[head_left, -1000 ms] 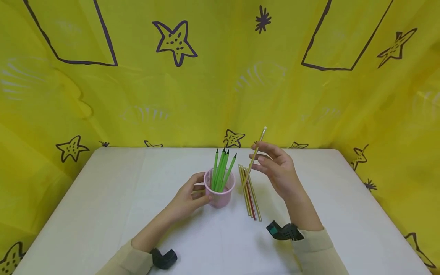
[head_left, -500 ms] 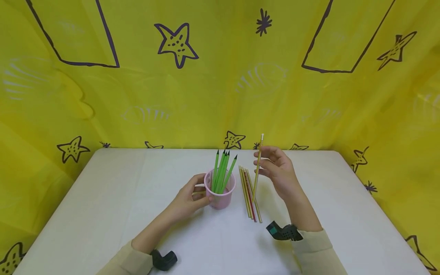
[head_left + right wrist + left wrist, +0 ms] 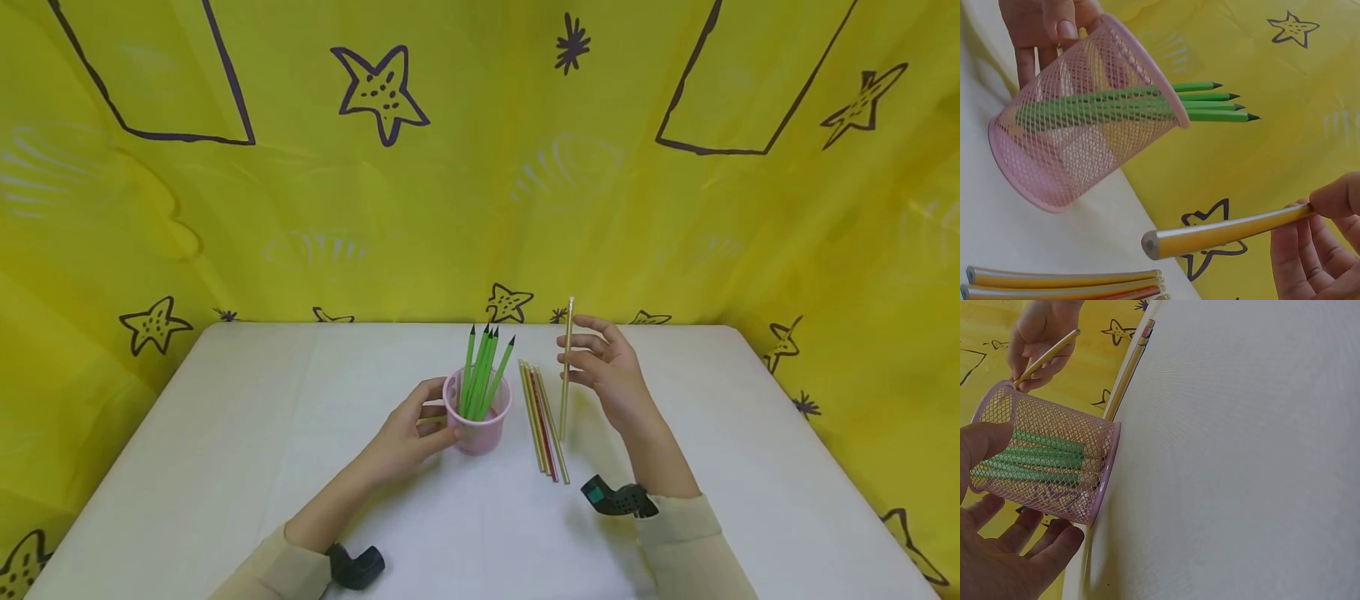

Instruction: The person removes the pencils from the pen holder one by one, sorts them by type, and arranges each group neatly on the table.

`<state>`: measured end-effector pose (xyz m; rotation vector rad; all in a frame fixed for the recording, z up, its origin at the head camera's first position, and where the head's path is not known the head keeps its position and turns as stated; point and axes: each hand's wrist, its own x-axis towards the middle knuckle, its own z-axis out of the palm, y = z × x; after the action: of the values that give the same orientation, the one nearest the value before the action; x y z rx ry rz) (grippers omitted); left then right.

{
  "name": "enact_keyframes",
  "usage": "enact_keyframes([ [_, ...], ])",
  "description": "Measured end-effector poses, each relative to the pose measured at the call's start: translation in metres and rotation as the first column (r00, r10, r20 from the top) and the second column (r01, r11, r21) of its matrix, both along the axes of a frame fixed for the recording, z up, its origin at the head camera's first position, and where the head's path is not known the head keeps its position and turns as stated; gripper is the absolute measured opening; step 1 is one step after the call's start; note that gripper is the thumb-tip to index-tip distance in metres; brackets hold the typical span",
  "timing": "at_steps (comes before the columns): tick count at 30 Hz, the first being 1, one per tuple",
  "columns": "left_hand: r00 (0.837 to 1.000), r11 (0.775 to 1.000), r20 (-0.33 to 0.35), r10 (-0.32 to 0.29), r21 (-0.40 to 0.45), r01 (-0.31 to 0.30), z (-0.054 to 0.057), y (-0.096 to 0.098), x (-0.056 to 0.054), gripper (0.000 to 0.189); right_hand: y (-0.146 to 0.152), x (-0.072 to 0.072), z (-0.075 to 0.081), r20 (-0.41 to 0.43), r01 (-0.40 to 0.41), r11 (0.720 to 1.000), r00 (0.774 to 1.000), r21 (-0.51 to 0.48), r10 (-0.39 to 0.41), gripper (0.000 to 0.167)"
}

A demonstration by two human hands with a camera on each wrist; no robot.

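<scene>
My left hand (image 3: 405, 437) holds a pink mesh pencil cup (image 3: 480, 435) from its left side, thumb in front and fingers around the back. Several green pencils (image 3: 480, 379) stand in the cup with their black points up, as the right wrist view also shows. Between thumb and fingertips, my right hand (image 3: 613, 371) pinches a gold pencil (image 3: 566, 392), nearly upright, with its light end on top. Its flat, unsharpened end (image 3: 1151, 244) faces the right wrist camera. Just left of this pencil, several gold pencils and a red one (image 3: 543, 425) lie side by side on the table.
The white table (image 3: 247, 467) ends at a back edge behind the hands. A yellow curtain (image 3: 450, 208) with drawn starfish hangs behind and at both sides. A dark wrist camera (image 3: 618, 497) sits by the right sleeve, another (image 3: 356, 567) by the left.
The pencil in my right hand has swung from a slant toward the cup to nearly upright, its lower end moving right, past the loose pencils. My left hand and the cup stay put.
</scene>
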<state>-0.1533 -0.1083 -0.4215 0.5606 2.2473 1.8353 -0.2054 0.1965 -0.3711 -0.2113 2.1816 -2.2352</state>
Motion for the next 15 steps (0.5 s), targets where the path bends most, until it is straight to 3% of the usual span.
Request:
enact_keyframes([
  [6, 1.0, 1.0, -0.002, -0.002, -0.002, 0.002, 0.001, 0.0, -0.001, 0.067, 0.002, -0.005, -0.006, 0.029, 0.016, 0.988, 0.999, 0.152, -0.02, 0.048],
  [15, 1.0, 1.0, 0.006, 0.001, -0.001, -0.001, 0.001, 0.0, 0.0, 0.067, 0.003, -0.008, -0.013, 0.095, 0.035, 0.955, 0.993, 0.293, -0.065, 0.05],
])
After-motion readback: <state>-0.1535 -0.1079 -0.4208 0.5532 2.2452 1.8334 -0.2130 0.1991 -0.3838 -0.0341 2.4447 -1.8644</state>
